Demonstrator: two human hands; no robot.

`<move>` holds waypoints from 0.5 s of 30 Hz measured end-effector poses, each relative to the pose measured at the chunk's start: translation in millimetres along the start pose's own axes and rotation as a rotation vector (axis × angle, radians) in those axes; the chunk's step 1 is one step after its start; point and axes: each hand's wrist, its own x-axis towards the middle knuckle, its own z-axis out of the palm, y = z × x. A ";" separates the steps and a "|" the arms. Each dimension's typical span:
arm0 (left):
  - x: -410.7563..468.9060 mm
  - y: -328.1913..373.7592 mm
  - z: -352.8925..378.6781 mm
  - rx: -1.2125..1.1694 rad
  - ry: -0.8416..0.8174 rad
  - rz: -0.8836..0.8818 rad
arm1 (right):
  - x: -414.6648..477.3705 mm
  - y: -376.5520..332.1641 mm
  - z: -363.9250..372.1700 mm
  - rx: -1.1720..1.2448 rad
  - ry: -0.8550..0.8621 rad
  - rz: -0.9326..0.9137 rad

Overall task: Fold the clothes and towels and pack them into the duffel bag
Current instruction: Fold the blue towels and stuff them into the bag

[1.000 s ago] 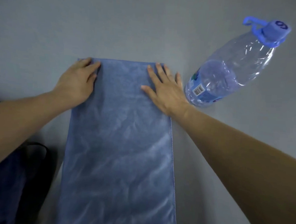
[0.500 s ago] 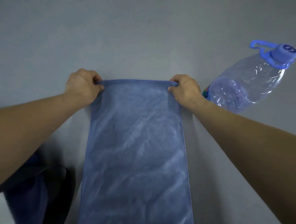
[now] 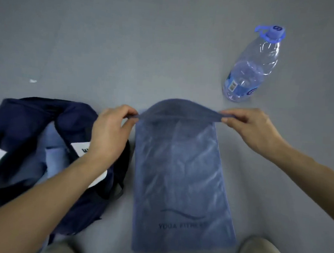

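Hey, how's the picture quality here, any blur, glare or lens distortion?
Head view: dim, even bluish light with soft shadows; wide-angle stretch toward the edges; white glare streaks on the plastic water bottle; the blue towel shows sheen, its printed lettering blurred.

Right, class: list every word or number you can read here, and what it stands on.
"YOGA FITNE", end blurred: towel.
"6" or "9", cannot tell: bottle cap.
Bottle label: too blurred to read.
White card in the duffel bag: letters mostly hidden, unreadable.
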 end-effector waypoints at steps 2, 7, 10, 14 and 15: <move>-50.3 6.5 -7.7 0.006 -0.005 0.040 | -54.1 5.4 0.6 -0.040 -0.072 -0.009; -168.8 4.9 -17.8 0.029 -0.072 -0.030 | -153.3 37.4 14.9 -0.364 -0.138 -0.297; -228.5 -10.2 -11.8 0.095 -0.153 0.062 | -188.7 66.3 22.6 -0.471 -0.195 -0.417; -275.9 -34.6 5.0 0.146 -0.266 0.207 | -216.6 88.6 42.4 -0.514 -0.251 -0.556; -283.8 -38.7 9.9 0.158 -0.285 0.250 | -221.4 93.5 47.2 -0.524 -0.291 -0.570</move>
